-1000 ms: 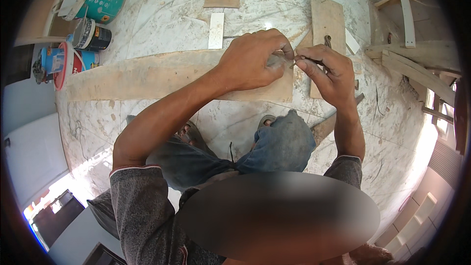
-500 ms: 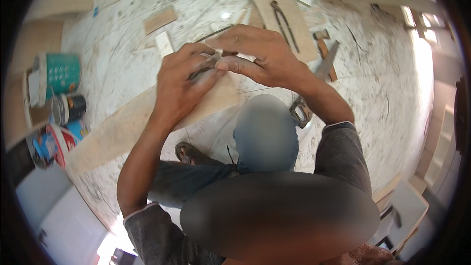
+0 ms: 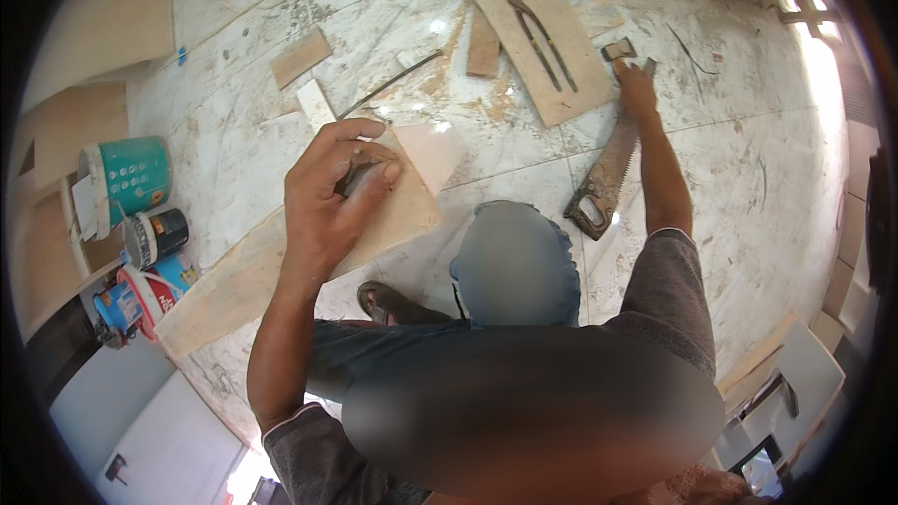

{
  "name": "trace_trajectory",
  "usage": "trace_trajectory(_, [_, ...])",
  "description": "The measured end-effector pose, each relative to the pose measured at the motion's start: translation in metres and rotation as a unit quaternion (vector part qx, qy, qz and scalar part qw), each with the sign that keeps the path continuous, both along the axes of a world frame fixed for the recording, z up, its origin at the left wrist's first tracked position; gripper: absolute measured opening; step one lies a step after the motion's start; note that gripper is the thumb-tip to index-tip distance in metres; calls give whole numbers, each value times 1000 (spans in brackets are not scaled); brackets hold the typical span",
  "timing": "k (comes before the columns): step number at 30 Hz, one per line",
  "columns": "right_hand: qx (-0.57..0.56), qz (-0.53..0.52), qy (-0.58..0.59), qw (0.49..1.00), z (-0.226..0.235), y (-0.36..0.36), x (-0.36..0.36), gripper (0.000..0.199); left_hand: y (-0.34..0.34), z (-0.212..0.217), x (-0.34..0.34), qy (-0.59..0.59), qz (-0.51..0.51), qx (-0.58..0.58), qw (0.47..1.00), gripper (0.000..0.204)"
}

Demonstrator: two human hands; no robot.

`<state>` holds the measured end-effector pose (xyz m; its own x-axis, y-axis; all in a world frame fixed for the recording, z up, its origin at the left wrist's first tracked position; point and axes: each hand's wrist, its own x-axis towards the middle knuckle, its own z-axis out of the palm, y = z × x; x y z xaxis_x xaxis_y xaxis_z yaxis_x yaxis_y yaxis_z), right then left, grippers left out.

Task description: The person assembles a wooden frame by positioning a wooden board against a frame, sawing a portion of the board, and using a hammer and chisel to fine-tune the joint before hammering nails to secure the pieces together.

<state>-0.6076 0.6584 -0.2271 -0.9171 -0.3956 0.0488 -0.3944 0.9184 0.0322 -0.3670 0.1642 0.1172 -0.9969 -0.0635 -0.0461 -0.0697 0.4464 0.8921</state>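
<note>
Head view, looking down onto the marbled floor point(image 3: 730, 187):
- Long board point(image 3: 234, 271): slanting beneath the left forearm.
- Second board point(image 3: 491, 5): ahead, black pincers point(image 3: 540, 56) lying on it.
- Teal bucket point(image 3: 131, 178): far left, white printing around its side.
- Saw point(image 3: 610, 168): grubby, handle toward the person.
- Left hand point(image 3: 332, 182): raised over the long board, grip curled, thumb and forefinger nearly meeting.
- Right hand point(image 3: 638, 92): fingers lowered at the hammer; whether either grip has hold of something, I cannot tell.
- Hammer point(image 3: 617, 50): beside the saw's tip.

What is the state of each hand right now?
Left hand: curled; whether holding anything cannot be told.
Right hand: at the hammer with a blocky, brownish metal head; grip cannot be told.
</note>
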Motion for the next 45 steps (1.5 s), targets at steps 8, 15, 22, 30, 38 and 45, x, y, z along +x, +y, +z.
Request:
trace_trajectory(8, [111,-121,-103,981,13,-30,4,56,-3,-2,-2,25,-7,-31,999,11])
trace_trajectory(15, [198,-159,-242,937,64,-26,8,65,-2,8,3,-23,2,-41,999,10])
trace_trajectory(22, [23,-136,-189,972,-8,16,-3,51,-2,4,-1,-8,-6,-24,1000,10])
trace_trajectory(30, [-514,-319,-119,788,21,-41,-6,41,-6,2,1,27,-35,-58,997,11])
trace_trajectory(38, [-785,10,-92,612,232,-130,34,53,-6,4,1,48,-52,-102,992,9])
trace_trajectory(45, [-560,196,-196,781,328,-195,102,65,-11,0,5,62,-42,-114,991,9])
